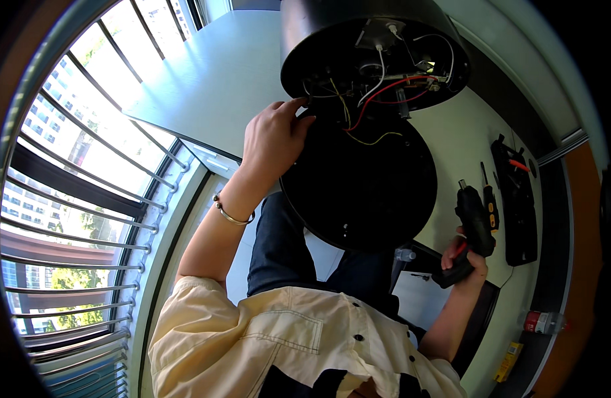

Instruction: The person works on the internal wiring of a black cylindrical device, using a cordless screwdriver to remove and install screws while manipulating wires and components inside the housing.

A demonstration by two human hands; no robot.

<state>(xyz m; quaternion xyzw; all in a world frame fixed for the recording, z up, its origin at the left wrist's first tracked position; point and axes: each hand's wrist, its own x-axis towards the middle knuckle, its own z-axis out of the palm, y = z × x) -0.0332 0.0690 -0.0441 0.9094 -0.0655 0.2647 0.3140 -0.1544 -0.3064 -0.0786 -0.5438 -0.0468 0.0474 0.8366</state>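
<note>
Reaching ahead to an opened black appliance, a seated person in a cream shirt sets the left hand point(272, 142) against the near left edge of a round housing point(322, 43), which rests on its side at the far end of a pale tabletop point(451, 126). The housing's open mouth faces the wearer, its oval running broadly left to right, with a red wire point(385, 87) and paler leads trailing from inside. Below it, between the housing and the wearer's lap, a black disc point(358, 192) slants down toward the knees, its upper part close under the housing's mouth.

The left hand is clearly the nearer, its thumb and forefinger close together at the seam between housing and disc; whether they pinch the rim, a lead or nothing cannot be told. Well apart to the right, the right hand point(476, 266) wraps its fingers around the grip of a black power driver point(476, 222). The driver's barrel points away from the body and slightly left, so the housing lies ahead and to the left of its tip. Just beyond the driver lies an orange-and-black screwdriver point(492, 212), beside a black tool case point(518, 219).
</note>
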